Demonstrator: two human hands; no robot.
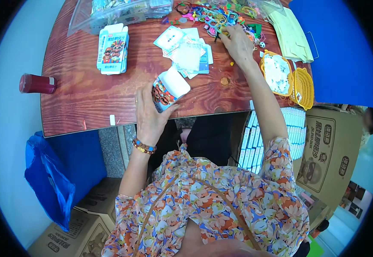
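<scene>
My left hand [151,113] is wrapped round a small printed cardboard box [164,96] with its white top flaps standing up, tilted above the table's near edge. Up at the far right, my right hand [238,45] reaches into a loose pile of small colourful trinkets and cords [220,18]. Its fingers are bent together at the pile's near side; what they pinch is too small to make out. Between the hands lies a spread of thin cards and clear packets [186,53]. A stack of flattened printed boxes [112,51] rests to the left of them.
A clear plastic bin [81,19] with packets stands at the far left. At the right are a yellow basket [275,73] of white pieces, another yellow basket [302,88] and pale yellow sheets [287,34]. A dark red jar [38,83] lies at the left edge. A carton of packed boxes [251,141] stands below.
</scene>
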